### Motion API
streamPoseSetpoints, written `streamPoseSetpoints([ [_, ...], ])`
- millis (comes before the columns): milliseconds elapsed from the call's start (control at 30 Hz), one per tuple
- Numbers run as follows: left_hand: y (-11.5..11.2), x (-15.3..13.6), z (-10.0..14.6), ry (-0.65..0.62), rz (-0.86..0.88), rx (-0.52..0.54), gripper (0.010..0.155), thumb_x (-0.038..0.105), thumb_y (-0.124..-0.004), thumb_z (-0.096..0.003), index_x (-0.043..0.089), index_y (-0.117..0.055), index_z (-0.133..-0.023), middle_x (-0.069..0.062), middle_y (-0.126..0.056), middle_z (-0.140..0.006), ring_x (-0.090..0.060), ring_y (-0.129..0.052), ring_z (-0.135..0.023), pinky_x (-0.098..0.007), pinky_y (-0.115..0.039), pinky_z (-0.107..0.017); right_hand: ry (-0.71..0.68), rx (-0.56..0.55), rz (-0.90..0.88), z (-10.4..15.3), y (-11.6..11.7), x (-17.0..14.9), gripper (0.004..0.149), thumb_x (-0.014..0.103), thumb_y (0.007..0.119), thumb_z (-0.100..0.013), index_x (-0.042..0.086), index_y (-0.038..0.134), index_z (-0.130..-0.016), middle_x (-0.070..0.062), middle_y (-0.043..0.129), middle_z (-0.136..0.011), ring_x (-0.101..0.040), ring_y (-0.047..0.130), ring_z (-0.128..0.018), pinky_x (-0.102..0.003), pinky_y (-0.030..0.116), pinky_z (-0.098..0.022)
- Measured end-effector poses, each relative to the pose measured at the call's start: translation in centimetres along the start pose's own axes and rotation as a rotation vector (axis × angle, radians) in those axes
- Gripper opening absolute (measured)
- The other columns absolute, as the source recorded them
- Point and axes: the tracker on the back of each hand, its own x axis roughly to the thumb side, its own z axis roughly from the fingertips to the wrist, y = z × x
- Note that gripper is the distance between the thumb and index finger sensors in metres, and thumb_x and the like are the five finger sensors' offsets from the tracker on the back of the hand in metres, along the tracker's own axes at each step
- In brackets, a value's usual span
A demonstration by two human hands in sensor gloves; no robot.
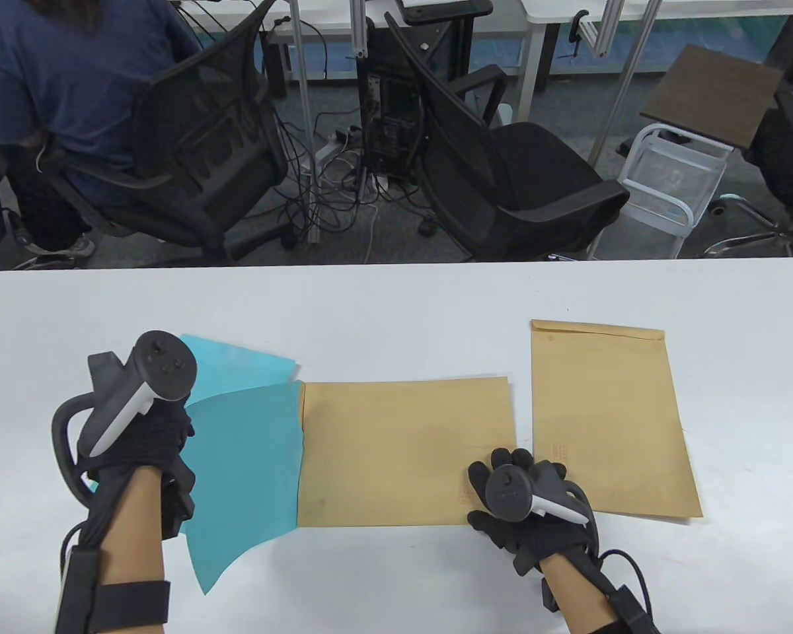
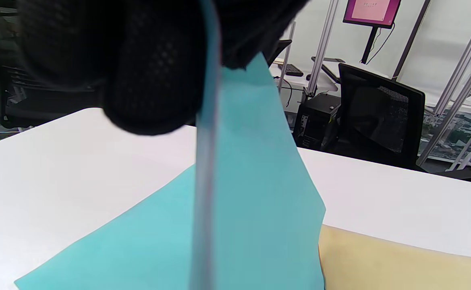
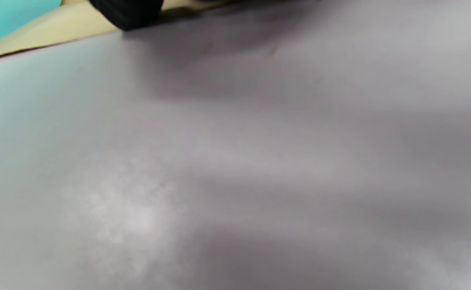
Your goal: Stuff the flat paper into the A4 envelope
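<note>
A brown A4 envelope (image 1: pixel 406 452) lies lengthwise in the middle of the white table (image 1: pixel 396 297), its mouth facing left. Teal paper (image 1: pixel 244 456) sticks out of that mouth, bowed upward. My left hand (image 1: pixel 162 456) pinches the paper's left edge and holds it off the table; in the left wrist view the teal paper (image 2: pixel 255 209) hangs from my gloved fingers (image 2: pixel 154 72) toward the envelope (image 2: pixel 400 262). My right hand (image 1: pixel 515 492) rests flat on the envelope's near right corner with straight fingers. The right wrist view shows mostly blurred table, with one fingertip (image 3: pixel 126 12) on the envelope (image 3: pixel 58 28).
A second brown envelope (image 1: pixel 608 422) lies upright to the right of the first. Beyond the table's far edge stand two black office chairs (image 1: pixel 502 165), a seated person (image 1: pixel 59 99), cables, and a white wire cart (image 1: pixel 667 185).
</note>
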Motion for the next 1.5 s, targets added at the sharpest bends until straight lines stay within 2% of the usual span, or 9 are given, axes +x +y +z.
streamPoseSetpoints([
  [367, -0.6, 0.1, -2.6, 0.055, -0.084, -0.048, 0.039, 0.015, -0.077, -0.0465, 0.016, -0.086, -0.085, -0.021, -0.094, -0.079, -0.029, -0.101, -0.044, -0.050, -0.083, -0.042, -0.005, -0.003, -0.005, 0.0, 0.1, 0.0, 0.072, 0.045, 0.054, -0.064, 0.014, 0.012, -0.115, -0.028, -0.002, -0.112, -0.059, -0.005, -0.099, -0.082, -0.002, -0.053],
  [533, -0.8, -0.4, -3.7, 0.096, -0.035, -0.079, 0.039, 0.016, -0.078, -0.0467, 0.015, -0.086, -0.085, -0.021, -0.095, -0.078, -0.028, -0.101, -0.042, -0.048, -0.083, -0.040, -0.007, -0.003, -0.006, 0.0, 0.1, 0.0, 0.072, 0.045, 0.054, -0.064, 0.014, 0.012, -0.115, -0.028, -0.002, -0.112, -0.059, -0.005, -0.098, -0.082, -0.002, -0.053],
  [667, -0.9, -0.9, -4.3, 0.110, 0.068, -0.114, 0.040, 0.014, -0.078, -0.0467, 0.012, -0.087, -0.085, -0.025, -0.095, -0.076, -0.026, -0.103, -0.039, -0.046, -0.087, -0.038, -0.007, -0.004, -0.006, 0.0, 0.1, 0.0, 0.072, 0.045, 0.053, -0.064, 0.014, 0.012, -0.115, -0.028, -0.002, -0.112, -0.059, -0.005, -0.098, -0.082, -0.002, -0.053],
  [767, -0.9, -0.9, -4.5, 0.120, 0.019, -0.128, 0.040, 0.014, -0.078, -0.0468, 0.012, -0.087, -0.085, -0.025, -0.095, -0.077, -0.026, -0.103, -0.040, -0.046, -0.087, -0.038, -0.008, -0.004, -0.006, 0.0, 0.1, 0.0, 0.072, 0.045, 0.053, -0.064, 0.014, 0.012, -0.115, -0.028, -0.002, -0.112, -0.059, -0.005, -0.098, -0.082, -0.002, -0.053],
  [833, -1.1, -0.7, -4.7, 0.107, 0.015, -0.094, 0.040, 0.014, -0.078, -0.0467, 0.012, -0.087, -0.085, -0.024, -0.095, -0.077, -0.027, -0.102, -0.041, -0.048, -0.085, -0.039, -0.009, -0.004, -0.007, 0.0, 0.1, -0.1, 0.073, 0.045, 0.053, -0.064, 0.014, 0.012, -0.115, -0.028, -0.002, -0.112, -0.059, -0.006, -0.098, -0.082, -0.002, -0.053],
  [1000, -2.0, 0.3, -5.5, 0.123, -0.135, -0.092, 0.040, 0.015, -0.077, -0.0473, 0.016, -0.086, -0.086, -0.021, -0.093, -0.080, -0.029, -0.099, -0.047, -0.053, -0.080, -0.046, -0.011, -0.005, -0.010, 0.0, 0.1, -0.1, 0.072, 0.045, 0.053, -0.064, 0.014, 0.012, -0.115, -0.028, -0.003, -0.112, -0.059, -0.006, -0.098, -0.082, -0.002, -0.053],
  [1133, -2.8, 1.3, -6.2, 0.121, -0.189, -0.085, 0.040, 0.015, -0.076, -0.0477, 0.016, -0.085, -0.086, -0.020, -0.092, -0.081, -0.030, -0.099, -0.049, -0.055, -0.078, -0.049, -0.012, -0.004, -0.011, 0.0, 0.1, -0.1, 0.072, 0.045, 0.054, -0.064, 0.014, 0.012, -0.115, -0.028, -0.003, -0.111, -0.059, -0.006, -0.098, -0.082, -0.002, -0.053],
  [1333, -3.0, 2.4, -6.9, 0.096, -0.209, -0.009, 0.040, 0.014, -0.075, -0.0480, 0.018, -0.086, -0.086, -0.018, -0.092, -0.083, -0.032, -0.098, -0.051, -0.055, -0.077, -0.050, -0.015, -0.004, -0.014, 0.0, 0.1, -0.1, 0.072, 0.044, 0.054, -0.064, 0.014, 0.012, -0.115, -0.029, -0.003, -0.111, -0.059, -0.006, -0.098, -0.082, -0.002, -0.053],
  [1500, -3.5, 2.4, -7.4, 0.109, -0.216, 0.002, 0.040, 0.014, -0.072, -0.0491, 0.019, -0.085, -0.087, -0.017, -0.090, -0.086, -0.033, -0.097, -0.056, -0.056, -0.076, -0.052, -0.017, -0.003, -0.016, 0.0, 0.2, -0.1, 0.072, 0.044, 0.054, -0.064, 0.013, 0.012, -0.115, -0.028, -0.003, -0.111, -0.059, -0.006, -0.098, -0.082, -0.002, -0.053],
])
